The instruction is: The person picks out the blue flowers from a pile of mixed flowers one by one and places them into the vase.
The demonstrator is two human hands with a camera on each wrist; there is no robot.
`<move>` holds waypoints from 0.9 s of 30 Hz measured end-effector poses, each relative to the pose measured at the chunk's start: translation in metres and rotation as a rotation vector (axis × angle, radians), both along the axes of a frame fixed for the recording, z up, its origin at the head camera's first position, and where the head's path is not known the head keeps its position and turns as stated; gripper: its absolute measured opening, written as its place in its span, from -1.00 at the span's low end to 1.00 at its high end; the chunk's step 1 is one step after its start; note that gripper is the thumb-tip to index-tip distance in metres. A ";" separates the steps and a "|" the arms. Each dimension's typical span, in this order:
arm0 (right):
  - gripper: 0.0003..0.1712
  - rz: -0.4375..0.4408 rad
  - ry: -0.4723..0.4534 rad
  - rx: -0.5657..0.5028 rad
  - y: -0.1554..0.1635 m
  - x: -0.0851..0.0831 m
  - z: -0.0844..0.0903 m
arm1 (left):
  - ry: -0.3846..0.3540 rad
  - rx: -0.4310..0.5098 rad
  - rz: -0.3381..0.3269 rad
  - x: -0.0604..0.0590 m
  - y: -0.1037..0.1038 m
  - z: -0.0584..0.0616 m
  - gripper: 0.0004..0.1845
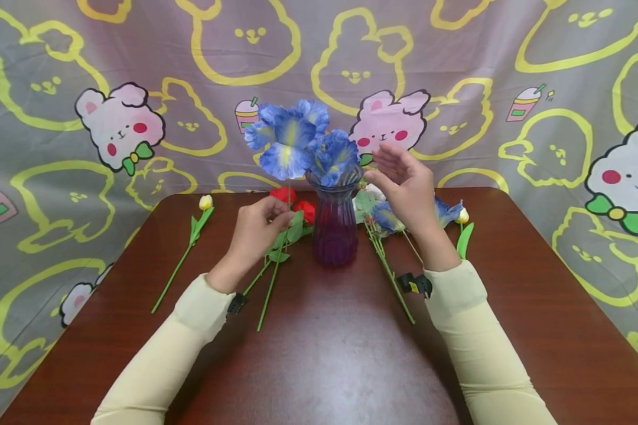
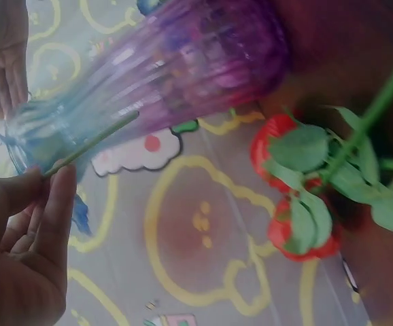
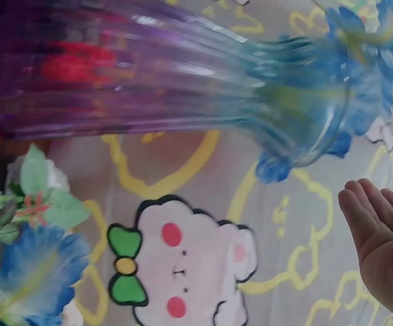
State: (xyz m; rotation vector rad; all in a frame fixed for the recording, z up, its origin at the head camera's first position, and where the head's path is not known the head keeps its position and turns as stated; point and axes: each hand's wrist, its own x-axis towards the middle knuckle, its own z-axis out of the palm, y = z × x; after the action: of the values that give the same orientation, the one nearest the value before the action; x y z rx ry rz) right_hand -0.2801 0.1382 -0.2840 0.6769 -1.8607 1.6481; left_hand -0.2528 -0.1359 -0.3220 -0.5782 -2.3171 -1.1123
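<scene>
While I look down from the head view, my left hand [image 1: 255, 227] pinches a thin green stem [image 1: 289, 198] beside the purple vase [image 1: 334, 227] mid-desk [image 1: 319, 354]; my right hand [image 1: 404, 186] hovers open, empty. Left wrist: fingertips [image 2: 57, 187] pinching the stem, blurry. Right wrist: relaxed fingers [image 3: 377, 217] near the vase's rim.

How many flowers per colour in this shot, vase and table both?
Blue flowers: 4 visible (2 in the purple vase, 2 on the table at right, partly behind the right hand)
Red flowers: 2
Yellow tulip buds: 2
White flower: 1, partly hidden
Total: 9
The left hand pinches a thin green stem.
</scene>
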 end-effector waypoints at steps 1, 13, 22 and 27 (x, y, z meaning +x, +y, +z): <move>-0.47 0.005 0.004 -0.008 -0.001 0.002 0.001 | 0.010 0.000 -0.010 0.001 0.003 0.001 -0.92; -0.62 0.121 -0.013 -0.017 -0.014 0.024 0.010 | 0.098 0.009 -0.135 -0.001 0.040 0.007 -0.93; -0.65 -0.001 -0.128 0.054 -0.013 0.022 0.006 | 0.109 -0.036 -0.181 0.002 0.057 0.009 -0.92; -0.66 0.053 -0.156 0.019 -0.015 0.019 0.003 | 0.136 -0.062 -0.198 0.001 0.064 0.008 -0.94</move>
State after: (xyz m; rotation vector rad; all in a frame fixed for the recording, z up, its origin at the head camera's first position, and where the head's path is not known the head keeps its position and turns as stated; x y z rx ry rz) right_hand -0.2607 0.1232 -0.2812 0.6264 -1.9854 1.7638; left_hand -0.2515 -0.0715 -0.3144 -0.8957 -2.2199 -1.0551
